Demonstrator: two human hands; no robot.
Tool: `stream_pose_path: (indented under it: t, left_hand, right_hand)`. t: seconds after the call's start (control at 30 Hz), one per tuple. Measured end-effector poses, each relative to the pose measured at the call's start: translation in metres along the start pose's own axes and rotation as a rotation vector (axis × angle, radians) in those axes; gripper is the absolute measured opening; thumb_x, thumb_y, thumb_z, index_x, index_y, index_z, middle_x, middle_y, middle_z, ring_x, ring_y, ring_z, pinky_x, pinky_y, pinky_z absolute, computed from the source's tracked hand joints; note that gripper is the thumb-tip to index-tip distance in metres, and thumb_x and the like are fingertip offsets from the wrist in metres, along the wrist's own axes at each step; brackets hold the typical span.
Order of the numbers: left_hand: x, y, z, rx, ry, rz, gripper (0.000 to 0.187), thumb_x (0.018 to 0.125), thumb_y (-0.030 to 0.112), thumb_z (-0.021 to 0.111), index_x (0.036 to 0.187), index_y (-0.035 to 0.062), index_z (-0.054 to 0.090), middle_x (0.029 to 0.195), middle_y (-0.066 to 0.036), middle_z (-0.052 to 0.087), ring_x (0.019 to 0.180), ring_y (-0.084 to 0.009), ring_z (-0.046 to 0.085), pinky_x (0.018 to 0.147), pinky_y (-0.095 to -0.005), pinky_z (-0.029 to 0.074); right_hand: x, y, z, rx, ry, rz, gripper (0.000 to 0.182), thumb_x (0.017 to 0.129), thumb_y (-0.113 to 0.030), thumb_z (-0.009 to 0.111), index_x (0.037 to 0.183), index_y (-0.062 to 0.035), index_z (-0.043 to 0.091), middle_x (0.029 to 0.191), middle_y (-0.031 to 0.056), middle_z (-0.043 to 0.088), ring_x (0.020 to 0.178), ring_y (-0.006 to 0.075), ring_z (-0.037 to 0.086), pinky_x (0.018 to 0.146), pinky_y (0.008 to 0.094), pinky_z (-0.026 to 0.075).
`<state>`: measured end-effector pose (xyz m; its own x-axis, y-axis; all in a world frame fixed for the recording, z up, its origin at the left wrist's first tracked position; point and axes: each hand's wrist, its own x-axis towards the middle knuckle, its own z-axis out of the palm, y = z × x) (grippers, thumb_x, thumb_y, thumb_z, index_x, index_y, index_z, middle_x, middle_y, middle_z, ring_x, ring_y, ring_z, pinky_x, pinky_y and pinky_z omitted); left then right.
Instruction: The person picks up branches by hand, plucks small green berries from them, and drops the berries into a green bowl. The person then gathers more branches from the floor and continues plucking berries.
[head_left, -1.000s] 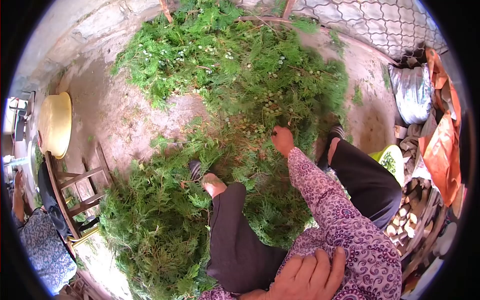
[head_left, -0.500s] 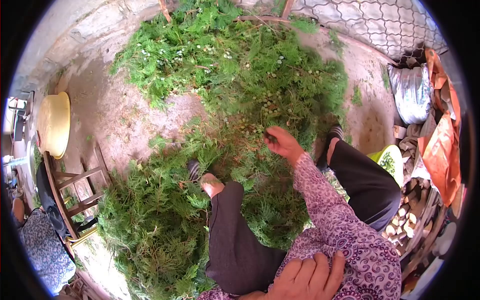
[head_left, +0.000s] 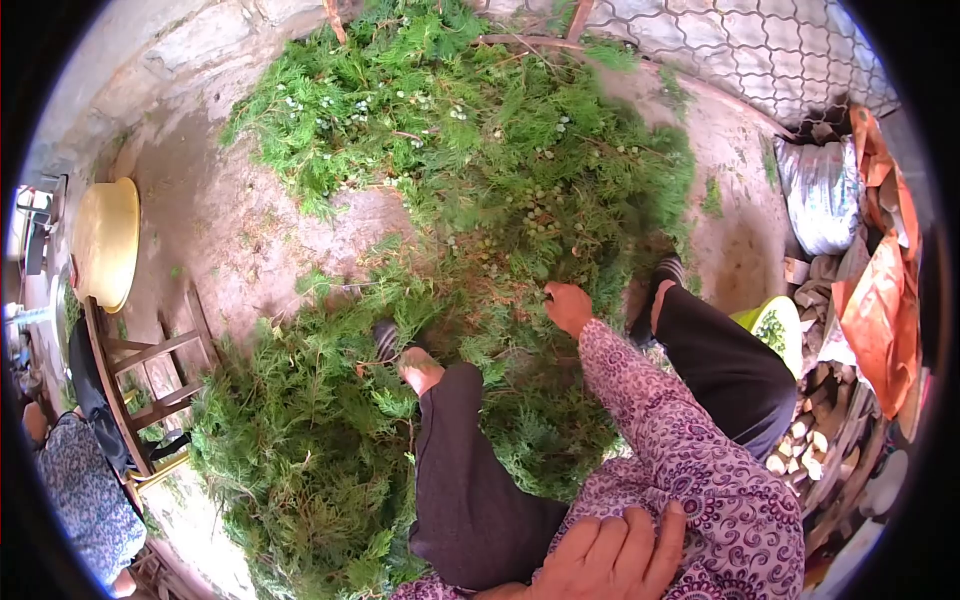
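My right hand, at the end of a purple-patterned sleeve, is low over the cut evergreen branches, near the middle of the view. Its fingers are pinched together; anything between them is too small or hidden to make out. Pale round cones dot the foliage just beyond it. My left hand lies flat on the patterned cloth over my lap, fingers stretched out and holding nothing. The branches lie around both my feet.
A yellow basin leans at the left, above a wooden frame. Another person's patterned clothing shows at lower left. On the right are a yellow-green bucket with greenery inside, a white sack, orange sheeting and chopped wood.
My right hand has moved lower and slightly right, toward me, and turned so that the dark bit seen at its fingertips no longer shows clearly. My left hand stays in place.
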<state>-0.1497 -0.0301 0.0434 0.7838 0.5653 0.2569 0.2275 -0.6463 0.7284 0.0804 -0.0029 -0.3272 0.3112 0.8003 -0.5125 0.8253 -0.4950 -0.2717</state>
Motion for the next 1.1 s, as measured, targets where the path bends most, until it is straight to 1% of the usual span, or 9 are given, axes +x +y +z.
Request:
stream_pose_path:
  t: [0.13, 0.27, 0.47, 0.57, 0.63, 0.97, 1.03, 1.07, 1.1]
  left_hand:
    - [-0.001, 0.002, 0.000, -0.011, -0.007, 0.001, 0.029, 0.072, 0.010, 0.056, 0.098, -0.0032, 0.057, 0.083, -0.015, 0.054, 0.069, -0.0215, 0.051, 0.058, -0.0313, 0.039]
    - [0.000, 0.000, -0.001, -0.037, 0.001, 0.000, 0.029, 0.072, 0.009, 0.055, 0.098, -0.0029, 0.057, 0.083, -0.014, 0.054, 0.068, -0.0216, 0.051, 0.058, -0.0311, 0.038]
    - [-0.001, -0.002, -0.002, -0.027, -0.005, -0.016, 0.030, 0.071, 0.008, 0.055, 0.099, -0.0030, 0.056, 0.083, -0.014, 0.054, 0.068, -0.0216, 0.051, 0.058, -0.0311, 0.038]
    - [-0.001, -0.002, -0.004, -0.011, -0.010, -0.011, 0.029, 0.072, 0.008, 0.055, 0.099, -0.0031, 0.056, 0.083, -0.014, 0.053, 0.069, -0.0217, 0.051, 0.058, -0.0309, 0.039]
    - [-0.002, -0.003, -0.005, -0.010, -0.010, -0.030, 0.029, 0.072, 0.007, 0.054, 0.099, -0.0032, 0.056, 0.084, -0.015, 0.054, 0.070, -0.0225, 0.052, 0.059, -0.0310, 0.040]
    - [-0.004, -0.004, -0.009, 0.029, -0.030, -0.013, 0.028, 0.073, 0.009, 0.054, 0.097, -0.0035, 0.057, 0.083, -0.016, 0.056, 0.072, -0.0233, 0.053, 0.061, -0.0315, 0.042]
    - [-0.004, -0.005, -0.010, 0.019, -0.042, -0.017, 0.028, 0.072, 0.009, 0.054, 0.097, -0.0033, 0.058, 0.083, -0.016, 0.056, 0.072, -0.0231, 0.053, 0.061, -0.0315, 0.042]
    - [-0.004, -0.005, -0.011, 0.018, -0.041, -0.019, 0.028, 0.072, 0.009, 0.054, 0.097, -0.0033, 0.058, 0.083, -0.016, 0.056, 0.072, -0.0231, 0.053, 0.061, -0.0315, 0.042]
    - [-0.004, -0.004, -0.010, 0.016, -0.034, -0.032, 0.028, 0.072, 0.009, 0.053, 0.097, -0.0032, 0.058, 0.082, -0.016, 0.056, 0.072, -0.0231, 0.053, 0.060, -0.0315, 0.042]
  right_hand:
    - [-0.011, 0.020, 0.008, 0.152, 0.012, -0.108, 0.030, 0.080, -0.020, 0.056, 0.105, -0.0042, 0.058, 0.083, 0.0168, 0.061, 0.069, 0.0302, 0.058, 0.065, 0.0401, 0.048]
    - [-0.010, -0.004, -0.012, 0.315, -0.050, -0.055, 0.030, 0.079, -0.023, 0.055, 0.102, -0.0042, 0.060, 0.084, 0.0157, 0.061, 0.067, 0.0292, 0.058, 0.065, 0.0393, 0.047]
    - [0.013, -0.043, -0.019, 0.500, 0.186, -0.274, 0.027, 0.079, -0.024, 0.055, 0.094, -0.0016, 0.061, 0.076, 0.0177, 0.059, 0.063, 0.0283, 0.056, 0.062, 0.0395, 0.046]
    - [0.027, -0.028, -0.002, 0.325, 0.176, -0.217, 0.025, 0.079, -0.022, 0.055, 0.090, 0.0004, 0.059, 0.075, 0.0185, 0.058, 0.063, 0.0290, 0.056, 0.061, 0.0400, 0.046]
    - [0.023, -0.015, 0.004, 0.089, 0.017, 0.110, 0.025, 0.079, -0.022, 0.057, 0.087, 0.0021, 0.057, 0.075, 0.0178, 0.058, 0.064, 0.0302, 0.056, 0.061, 0.0400, 0.047]
    - [0.018, -0.015, 0.008, -0.055, 0.025, -0.087, 0.025, 0.074, -0.018, 0.064, 0.089, 0.0012, 0.057, 0.074, 0.0148, 0.060, 0.063, 0.0264, 0.058, 0.057, 0.0387, 0.047]
    - [0.016, -0.017, -0.001, 0.377, -0.187, 0.054, 0.017, 0.075, -0.014, 0.062, 0.085, -0.0009, 0.056, 0.073, 0.0124, 0.060, 0.059, 0.0214, 0.057, 0.052, 0.0341, 0.046]
    - [0.015, -0.014, -0.002, 0.375, -0.189, 0.054, 0.017, 0.075, -0.014, 0.062, 0.085, -0.0009, 0.056, 0.073, 0.0124, 0.060, 0.059, 0.0214, 0.057, 0.052, 0.0341, 0.046]
    - [0.014, -0.010, -0.003, 0.769, -0.274, 0.183, 0.016, 0.076, -0.013, 0.061, 0.086, -0.0017, 0.055, 0.073, 0.0112, 0.060, 0.059, 0.0187, 0.057, 0.051, 0.0314, 0.044]
